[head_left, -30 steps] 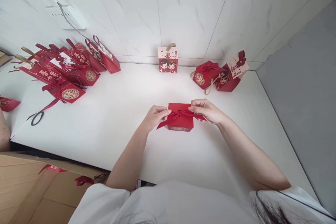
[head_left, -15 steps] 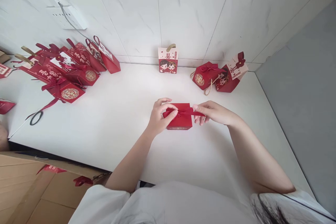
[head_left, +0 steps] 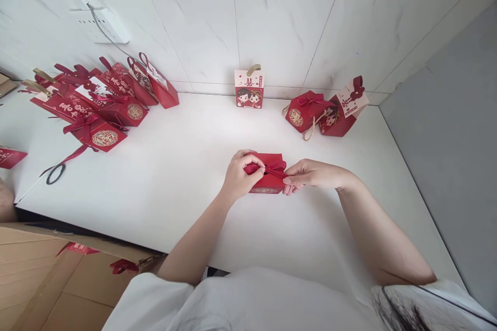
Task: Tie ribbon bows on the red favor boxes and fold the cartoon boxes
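A red gift box (head_left: 267,183) with a gold emblem on its front rests on the white table before me. A red ribbon (head_left: 275,166) is tied in a bow across its top. My left hand (head_left: 243,173) pinches the bow near its knot, thumb against forefinger, over the box's left side. On the right, my right hand (head_left: 305,175) has thumb and fingers closed on a ribbon end beside the box's right edge. Its lower fingers are by the box's side; whether they touch it I cannot tell.
Several red boxes (head_left: 104,138) with ribbons crowd the table's left back. A cartoon-couple box (head_left: 249,97) stands by the wall; two more, one a ribboned box (head_left: 305,116), sit at right. Scissors (head_left: 55,174) lie at left, above a cardboard box (head_left: 73,289). Another person's hand shows at the left edge.
My right hand has moved slightly left and down, closer to the box, with the ribbon end. My left hand stays at the knot. At far left, a red-and-white tag has gone from view.
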Motion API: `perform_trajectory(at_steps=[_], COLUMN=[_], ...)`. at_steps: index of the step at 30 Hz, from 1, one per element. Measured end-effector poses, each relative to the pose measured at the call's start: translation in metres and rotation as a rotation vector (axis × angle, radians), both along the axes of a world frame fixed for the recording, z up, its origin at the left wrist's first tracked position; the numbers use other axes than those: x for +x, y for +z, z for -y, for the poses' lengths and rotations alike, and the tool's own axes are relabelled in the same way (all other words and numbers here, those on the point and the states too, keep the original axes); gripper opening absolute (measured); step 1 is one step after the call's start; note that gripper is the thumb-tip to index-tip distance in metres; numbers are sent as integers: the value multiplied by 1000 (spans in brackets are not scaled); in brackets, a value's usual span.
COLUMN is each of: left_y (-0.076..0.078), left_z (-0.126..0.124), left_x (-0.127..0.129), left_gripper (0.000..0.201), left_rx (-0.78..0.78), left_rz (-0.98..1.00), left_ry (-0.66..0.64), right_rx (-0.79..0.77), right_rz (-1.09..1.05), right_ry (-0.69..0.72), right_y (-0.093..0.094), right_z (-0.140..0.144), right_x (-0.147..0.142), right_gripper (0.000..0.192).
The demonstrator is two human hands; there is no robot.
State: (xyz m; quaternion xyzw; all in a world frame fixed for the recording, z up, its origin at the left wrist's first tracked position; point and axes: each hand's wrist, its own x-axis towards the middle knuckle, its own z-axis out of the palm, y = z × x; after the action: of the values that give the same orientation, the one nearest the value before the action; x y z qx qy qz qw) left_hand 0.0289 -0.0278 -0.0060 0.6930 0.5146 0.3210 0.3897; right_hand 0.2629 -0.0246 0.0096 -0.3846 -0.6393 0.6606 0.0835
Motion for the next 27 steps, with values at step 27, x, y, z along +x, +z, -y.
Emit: perform_trajectory(at_steps=[27], left_y=[23], left_z=[-24], left_x=[-58], left_gripper=[29], left_rx=[13], left_rz=[60], left_ry=[398], right_rx=[273], right_rz=[-34], right_ry=[-459], right_y=[-5], right_z=[2], right_x=[-14], right_gripper=[46])
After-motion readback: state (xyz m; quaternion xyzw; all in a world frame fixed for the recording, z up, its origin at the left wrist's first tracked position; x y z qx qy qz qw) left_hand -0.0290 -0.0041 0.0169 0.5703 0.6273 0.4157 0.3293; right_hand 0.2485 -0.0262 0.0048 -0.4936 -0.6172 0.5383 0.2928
